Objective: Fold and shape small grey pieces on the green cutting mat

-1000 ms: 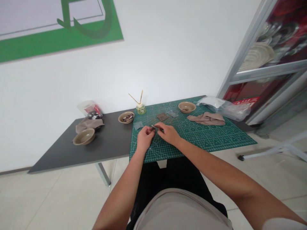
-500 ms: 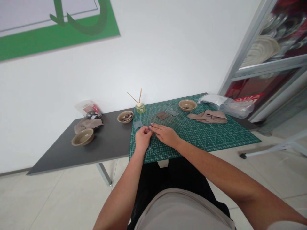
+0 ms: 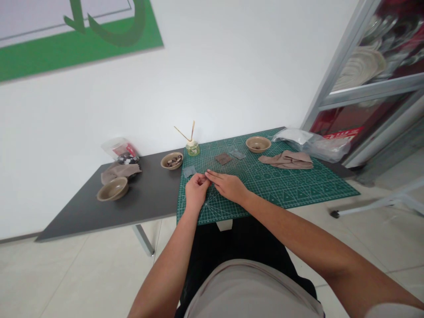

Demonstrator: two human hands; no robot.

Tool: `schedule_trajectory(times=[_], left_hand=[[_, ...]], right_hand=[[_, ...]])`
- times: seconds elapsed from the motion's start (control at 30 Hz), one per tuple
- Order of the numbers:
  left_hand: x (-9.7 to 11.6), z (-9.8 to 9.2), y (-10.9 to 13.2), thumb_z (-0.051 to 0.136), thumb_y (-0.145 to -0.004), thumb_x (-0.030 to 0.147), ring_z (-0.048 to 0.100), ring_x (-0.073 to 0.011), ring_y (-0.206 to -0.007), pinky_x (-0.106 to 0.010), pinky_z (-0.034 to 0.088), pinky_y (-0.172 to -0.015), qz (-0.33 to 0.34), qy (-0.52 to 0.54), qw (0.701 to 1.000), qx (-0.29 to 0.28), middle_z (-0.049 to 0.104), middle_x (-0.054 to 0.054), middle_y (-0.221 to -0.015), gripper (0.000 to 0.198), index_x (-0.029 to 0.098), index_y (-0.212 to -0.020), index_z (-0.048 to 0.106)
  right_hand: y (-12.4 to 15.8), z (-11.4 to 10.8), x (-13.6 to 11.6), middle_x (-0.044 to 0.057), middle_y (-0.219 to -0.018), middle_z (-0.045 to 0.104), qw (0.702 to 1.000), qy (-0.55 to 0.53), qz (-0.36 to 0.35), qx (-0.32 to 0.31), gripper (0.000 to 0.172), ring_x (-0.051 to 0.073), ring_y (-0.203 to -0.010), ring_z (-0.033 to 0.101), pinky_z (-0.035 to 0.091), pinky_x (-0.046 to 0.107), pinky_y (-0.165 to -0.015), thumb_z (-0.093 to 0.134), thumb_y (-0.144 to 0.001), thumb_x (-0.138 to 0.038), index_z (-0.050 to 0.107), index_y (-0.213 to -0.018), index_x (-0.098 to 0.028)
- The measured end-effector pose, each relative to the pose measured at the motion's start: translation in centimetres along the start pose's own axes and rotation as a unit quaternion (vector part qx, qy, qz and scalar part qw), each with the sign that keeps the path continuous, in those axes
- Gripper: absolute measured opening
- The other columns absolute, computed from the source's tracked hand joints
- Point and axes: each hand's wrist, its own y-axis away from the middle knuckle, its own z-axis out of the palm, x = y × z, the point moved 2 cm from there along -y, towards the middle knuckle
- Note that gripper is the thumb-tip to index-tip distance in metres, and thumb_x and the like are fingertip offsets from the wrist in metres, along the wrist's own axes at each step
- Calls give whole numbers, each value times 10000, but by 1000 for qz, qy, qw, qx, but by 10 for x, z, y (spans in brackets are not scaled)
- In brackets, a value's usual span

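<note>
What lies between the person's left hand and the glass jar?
In the head view, a grey-blue swatch lies between the left hand and glass jar, on the edge of the green cutting mat.

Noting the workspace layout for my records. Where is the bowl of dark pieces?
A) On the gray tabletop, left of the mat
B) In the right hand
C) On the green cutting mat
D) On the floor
A. The bowl of dark pieces stands on the gray tabletop, just left of the green cutting mat.
</note>
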Motion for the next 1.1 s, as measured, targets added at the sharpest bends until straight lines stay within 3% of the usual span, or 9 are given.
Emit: schedule_trajectory(times=[0.1,0.3,0.43,0.57,0.8,1.0,1.1], left_hand=[[-1,0,1,649,-779,273,537,-109,-559,-230,408,-575,9,-1,1000,3,631,40,-623,108,197,-715,606],[-7,3,1,704,-765,335,638,-140,-647,-255,478,-649,-15,82,997,1,702,10,-707,160,196,-798,630],[-5,2,2,703,-765,328,603,-129,-607,-249,461,-630,-21,48,999,14,677,22,-667,147,194,-772,642],[1,-1,3,655,-785,283,522,-107,-570,-227,401,-584,13,-15,1000,15,601,45,-606,133,197,-691,616],[-5,1,3,686,-768,320,568,-123,-611,-243,437,-627,-6,40,999,1,661,25,-688,127,202,-754,641],[0,-1,3,653,-777,270,497,-104,-559,-228,391,-575,9,0,1000,10,578,48,-594,136,196,-678,598],[2,-1,3,656,-780,281,554,-113,-596,-234,426,-610,-8,14,1000,2,646,31,-648,116,195,-710,620]], right_hand=[[0,-1,-2,79,-1477,514,1000,7,7,-4,505,209,-1250,604,540,373,-1009,437,-946,-133,488,-1446,-183],[1,-1,1,108,-1428,565,998,21,54,5,496,212,-1238,612,536,367,-1010,422,-945,-132,499,-1434,-146],[1,-3,-1,92,-1491,492,999,29,31,16,522,217,-1235,614,552,367,-986,433,-943,-129,472,-1460,-188],[1,-4,-5,67,-1488,498,999,28,-20,14,495,216,-1278,580,531,375,-1024,443,-950,-131,511,-1433,-212],[2,-3,-1,81,-1446,547,999,27,31,23,519,218,-1180,650,567,372,-960,442,-933,-126,494,-1445,-191],[-1,0,-3,95,-1468,522,998,18,-50,35,468,205,-1322,541,475,373,-1095,402,-949,-125,542,-1396,-127],[-1,1,-2,98,-1457,533,999,9,-15,28,493,204,-1277,583,514,376,-1050,411,-938,-116,515,-1419,-143]])
